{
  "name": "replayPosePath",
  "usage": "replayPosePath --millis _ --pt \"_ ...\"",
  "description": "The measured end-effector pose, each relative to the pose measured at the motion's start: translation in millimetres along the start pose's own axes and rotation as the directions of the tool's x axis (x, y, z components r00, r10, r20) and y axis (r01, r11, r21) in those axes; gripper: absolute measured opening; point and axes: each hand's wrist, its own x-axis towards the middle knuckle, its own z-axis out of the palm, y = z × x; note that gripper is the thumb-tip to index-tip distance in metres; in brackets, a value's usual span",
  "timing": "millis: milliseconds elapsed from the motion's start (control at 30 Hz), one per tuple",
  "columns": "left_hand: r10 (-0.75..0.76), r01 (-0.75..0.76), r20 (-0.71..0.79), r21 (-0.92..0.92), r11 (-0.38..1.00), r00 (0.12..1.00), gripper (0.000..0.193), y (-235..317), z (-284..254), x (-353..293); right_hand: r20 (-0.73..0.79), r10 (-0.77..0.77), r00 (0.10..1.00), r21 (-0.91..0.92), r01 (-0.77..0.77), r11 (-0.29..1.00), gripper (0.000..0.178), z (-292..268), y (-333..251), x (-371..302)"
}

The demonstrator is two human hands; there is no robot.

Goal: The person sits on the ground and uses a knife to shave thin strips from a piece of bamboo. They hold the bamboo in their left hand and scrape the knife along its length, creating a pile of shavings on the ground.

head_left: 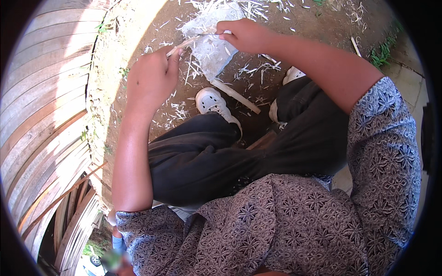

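Note:
My left hand (pixel 152 78) is closed around a thin pale wooden strip (pixel 186 43), its thumb lying along it. The strip slants up and right from the fingers. My right hand (pixel 246 36) is closed on the light handle of a knife (pixel 200 34). Its narrow dark blade points left and meets or crosses the far end of the strip; which one cannot be made out. Beneath both hands a crumpled clear plastic sheet (pixel 214 57) lies on the ground, strewn with pale shavings (pixel 257 69).
A split length of pale wood (pixel 237 96) lies between my white shoes (pixel 212 101). Long planks (pixel 46 92) run along the left side. Green weeds (pixel 380 56) grow by paving at the right. Part of another person (pixel 117 262) shows at the lower left, near a white vehicle (pixel 92 264).

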Motion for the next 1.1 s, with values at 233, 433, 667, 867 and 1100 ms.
replayPosePath --millis 233,433,667,867,1100 --pt "0.04 -0.04 -0.027 -0.01 0.999 0.999 0.039 -4 2 3 -0.036 0.139 0.99 -0.037 -0.14 0.989 0.018 -5 28 -5" --pt "0.028 -0.029 -0.027 -0.025 0.999 0.999 0.037 -1 3 0 0.001 0.002 1.0 0.245 -0.002 0.97 0.018 -2 -56 0" --pt "-0.003 0.003 -0.025 -0.01 1.0 1.0 0.038 -3 4 -1 -0.002 -0.054 0.999 0.071 0.054 0.996 0.016 -1 -11 -1" --pt "-0.003 0.005 0.029 -0.058 0.998 1.0 0.036 -7 0 5 0.011 0.185 0.983 -0.09 -0.184 0.979 0.018 -4 58 -14" --pt "0.061 -0.061 0.013 -0.057 0.997 0.998 0.036 -9 -2 1 0.031 0.098 0.995 0.175 -0.102 0.979 0.022 -18 -42 6"
